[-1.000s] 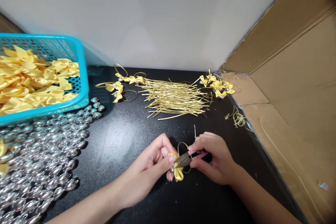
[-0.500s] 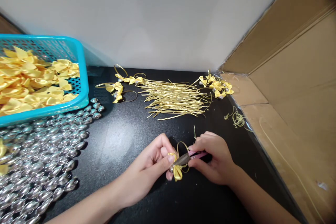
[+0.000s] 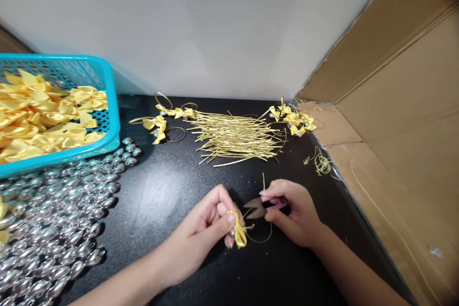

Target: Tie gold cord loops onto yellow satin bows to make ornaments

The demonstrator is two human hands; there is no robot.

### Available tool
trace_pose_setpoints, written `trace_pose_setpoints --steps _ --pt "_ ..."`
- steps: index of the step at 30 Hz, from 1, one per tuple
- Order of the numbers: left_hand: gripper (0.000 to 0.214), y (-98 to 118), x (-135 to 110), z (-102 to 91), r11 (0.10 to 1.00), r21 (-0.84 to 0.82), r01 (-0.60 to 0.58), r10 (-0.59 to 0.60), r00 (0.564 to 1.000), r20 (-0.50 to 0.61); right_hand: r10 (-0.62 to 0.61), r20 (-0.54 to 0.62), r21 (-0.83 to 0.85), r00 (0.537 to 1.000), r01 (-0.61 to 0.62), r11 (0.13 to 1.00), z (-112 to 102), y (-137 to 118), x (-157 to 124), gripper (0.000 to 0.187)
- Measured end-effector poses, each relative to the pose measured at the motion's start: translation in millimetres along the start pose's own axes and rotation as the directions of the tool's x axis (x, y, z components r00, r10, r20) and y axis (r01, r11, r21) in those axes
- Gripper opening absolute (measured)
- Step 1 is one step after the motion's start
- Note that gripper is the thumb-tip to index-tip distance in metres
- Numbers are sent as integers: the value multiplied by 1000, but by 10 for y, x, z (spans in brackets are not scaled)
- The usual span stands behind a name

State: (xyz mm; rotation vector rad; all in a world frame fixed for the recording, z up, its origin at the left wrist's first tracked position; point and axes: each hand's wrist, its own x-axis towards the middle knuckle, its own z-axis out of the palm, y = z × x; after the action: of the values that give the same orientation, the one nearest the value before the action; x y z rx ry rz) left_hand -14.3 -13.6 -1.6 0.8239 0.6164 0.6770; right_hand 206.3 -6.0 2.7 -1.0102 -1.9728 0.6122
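On my feed's far left, a blue basket (image 3: pixel 112 110) holds yellow bows (image 3: pixel 46 112); silver beads (image 3: pixel 46 232) lie nearer. Low at centre, I see the left hand (image 3: pixel 210 220), half curled, pinching a single bow (image 3: pixel 240 235). Just right are spread scissors (image 3: pixel 256 202), the right hand (image 3: pixel 294 210) wrapped round them.

A yellow satin bow (image 3: pixel 239 235) sits pinched in the left fingers (image 3: pixel 222 227), a silvery bead (image 3: pixel 232 232) beside it, thin gold cord (image 3: pixel 261 242) curving off rightward. Pink-handled snips (image 3: pixel 267 204) rest in the right fingers (image 3: pixel 283 188) — blades parted, pointing left, apart from the bow.
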Motion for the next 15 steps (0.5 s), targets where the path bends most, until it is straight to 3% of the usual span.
trace_pose_setpoints --steps 3,15 --pt "24 0 -10 -3 1000 18 4 -4 1000 -8 -63 60 -38 996 65 997 21 -39 19 31" --pt "27 4 -9 2 996 83 8 -5 1000 -31 -83 141 -176 987 107 979 -36 -83 65 38"
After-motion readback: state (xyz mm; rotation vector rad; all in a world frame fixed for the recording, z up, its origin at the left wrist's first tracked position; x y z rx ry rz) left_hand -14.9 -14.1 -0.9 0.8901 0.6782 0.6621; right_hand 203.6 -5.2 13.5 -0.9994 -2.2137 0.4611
